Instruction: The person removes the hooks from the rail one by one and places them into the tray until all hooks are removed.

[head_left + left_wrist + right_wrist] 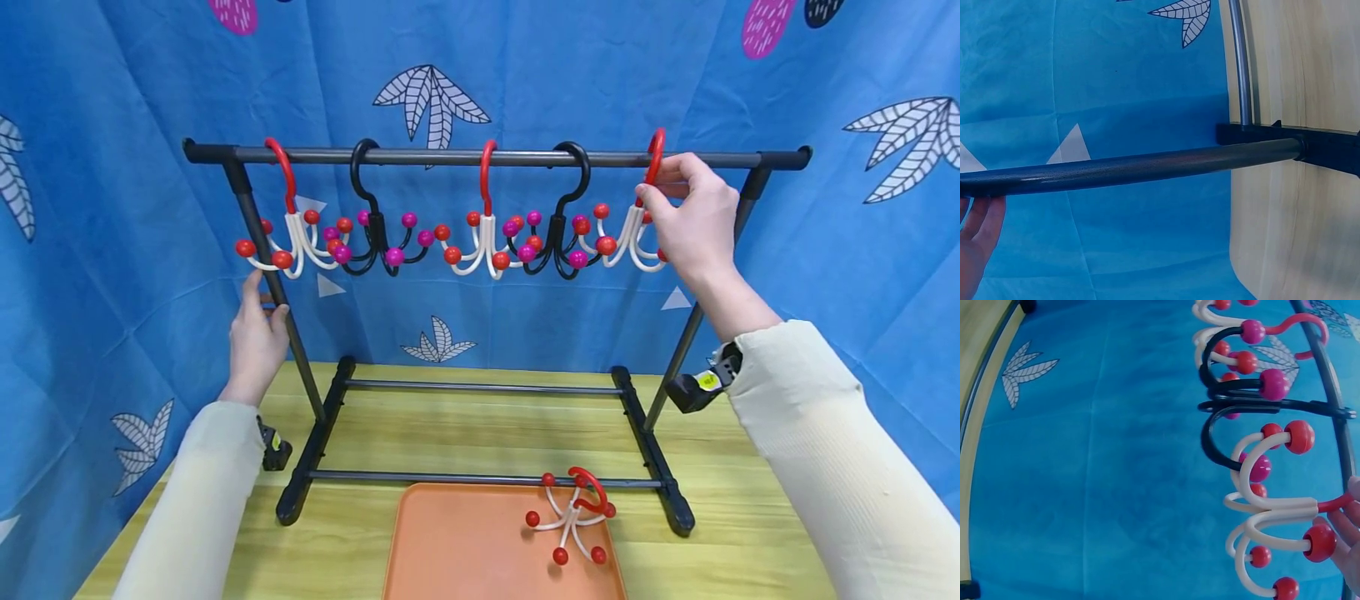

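Note:
A white multi-arm hanger [633,229] with red ball tips hangs by its red hook from the top bar [442,157] of a dark rack, at the right end. My right hand [697,212] pinches that hook between thumb and fingers just below the bar; the right wrist view shows the same hanger [1285,509]. At the far left, my left hand [255,346] touches the rack's left post [296,329] with its fingers. In the left wrist view fingers [985,222] meet the post's lower edge, their tips partly hidden.
Along the bar hang black hangers [377,237] with magenta balls and other white ones [487,242]. One more white hanger [572,517] lies on an orange tray [457,542] in front of the rack's lower bar [480,477]. Blue patterned curtain [525,325] stands behind.

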A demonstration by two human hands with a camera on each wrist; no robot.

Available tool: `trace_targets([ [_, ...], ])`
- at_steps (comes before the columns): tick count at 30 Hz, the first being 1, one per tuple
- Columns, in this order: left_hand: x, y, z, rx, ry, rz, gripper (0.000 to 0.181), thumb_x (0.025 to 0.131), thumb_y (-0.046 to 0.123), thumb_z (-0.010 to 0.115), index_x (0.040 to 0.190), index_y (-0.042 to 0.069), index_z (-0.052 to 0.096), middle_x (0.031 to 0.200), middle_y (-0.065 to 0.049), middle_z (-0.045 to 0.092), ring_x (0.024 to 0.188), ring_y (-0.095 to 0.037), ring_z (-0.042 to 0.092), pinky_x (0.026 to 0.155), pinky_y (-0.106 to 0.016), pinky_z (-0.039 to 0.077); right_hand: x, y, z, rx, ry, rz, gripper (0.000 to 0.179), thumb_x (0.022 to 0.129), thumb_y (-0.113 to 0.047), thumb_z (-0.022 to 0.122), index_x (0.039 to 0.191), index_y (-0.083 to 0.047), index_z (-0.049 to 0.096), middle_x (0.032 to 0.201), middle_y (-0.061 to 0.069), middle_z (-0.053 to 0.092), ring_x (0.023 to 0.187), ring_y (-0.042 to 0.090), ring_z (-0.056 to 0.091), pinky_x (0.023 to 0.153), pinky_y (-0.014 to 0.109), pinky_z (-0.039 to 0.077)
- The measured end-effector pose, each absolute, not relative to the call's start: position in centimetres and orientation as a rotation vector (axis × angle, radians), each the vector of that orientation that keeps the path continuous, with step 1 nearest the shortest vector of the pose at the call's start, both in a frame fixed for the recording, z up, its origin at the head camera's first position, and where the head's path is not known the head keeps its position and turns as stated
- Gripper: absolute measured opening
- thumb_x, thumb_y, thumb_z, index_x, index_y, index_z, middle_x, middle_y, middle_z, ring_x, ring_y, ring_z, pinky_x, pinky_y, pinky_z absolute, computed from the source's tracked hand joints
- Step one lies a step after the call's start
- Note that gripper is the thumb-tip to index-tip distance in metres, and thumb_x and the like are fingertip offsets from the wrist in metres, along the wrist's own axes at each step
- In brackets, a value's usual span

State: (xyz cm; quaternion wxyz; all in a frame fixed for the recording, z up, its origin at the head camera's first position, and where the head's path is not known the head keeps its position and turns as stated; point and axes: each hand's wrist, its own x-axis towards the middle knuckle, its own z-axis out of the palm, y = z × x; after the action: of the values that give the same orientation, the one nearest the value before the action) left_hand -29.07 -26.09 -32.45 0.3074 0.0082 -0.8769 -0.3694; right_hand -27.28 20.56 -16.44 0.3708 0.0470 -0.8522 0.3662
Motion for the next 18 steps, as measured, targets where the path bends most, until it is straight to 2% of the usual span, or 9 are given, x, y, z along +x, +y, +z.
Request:
trace_targets([
  [6,-29.0,-26.1,-32.4,0.015,-2.304,-0.969,0.055,0.096,0.012,0.04,0.144,0.017,0.014,0.121,-0.026,0.046,0.101,-0.041,0.05,0.084,-0.057,0.042,-26.4,20.7,-15.6,0.151,-2.124,0.952,0.032,0.087,-0.033,0.059,0.113,-0.015,0.06,0.11,0.002,0.064,0.099,0.011,0.058,0.081,0.021,0.05],
  [18,-28.9,-26.0,-32.6,0.004,-2.3,-0.979,0.054,0.096,0.011,0.04,0.144,0.018,0.014,0.12,-0.026,0.046,0.099,-0.041,0.05,0.082,-0.057,0.043,-23.5,21.1,-15.0,0.182,-1.989,1.052,0.027,0.084,-0.025,0.064,0.11,-0.016,0.062,0.107,-0.002,0.064,0.096,0.007,0.058,0.079,0.017,0.048],
])
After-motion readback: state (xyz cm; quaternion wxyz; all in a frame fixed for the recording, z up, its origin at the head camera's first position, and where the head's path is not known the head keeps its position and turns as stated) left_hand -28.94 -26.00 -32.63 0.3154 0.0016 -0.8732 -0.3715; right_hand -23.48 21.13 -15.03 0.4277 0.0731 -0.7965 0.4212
